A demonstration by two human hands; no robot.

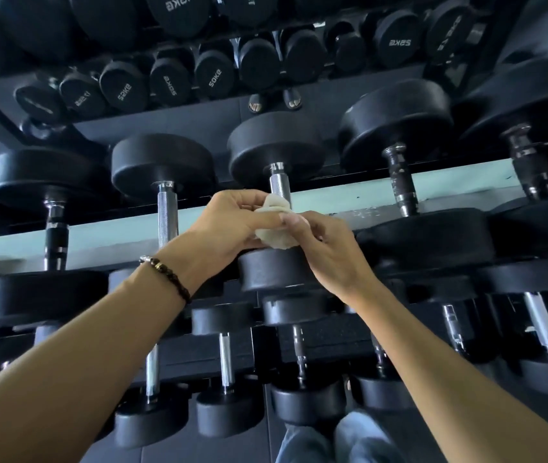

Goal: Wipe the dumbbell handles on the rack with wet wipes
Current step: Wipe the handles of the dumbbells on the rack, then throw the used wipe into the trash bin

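Rack (349, 217) (pale rail) bearing dumbbells (162, 168)

**Black rubber, bright steel, one pale wipe**

Between our left hand (232, 222) and right hand (326, 248) we see an off-white wet wipe (274, 225), crumpled and faintly cream. Just above it, the knurled dumbbell handle (280, 183) shines silver with a fine cross-hatched pattern. The dumbbell heads (276, 145) around both hands are matte black. Behind the hands runs a pale mint-green rack rail (459, 182), chipped with dark specks. To the right, another handle (401, 180) looks dark and blotched. Our left wrist wears a bracelet (169, 274) of dark brown beads. Far above, black dumbbell ends (399, 41) carry grey lettering.
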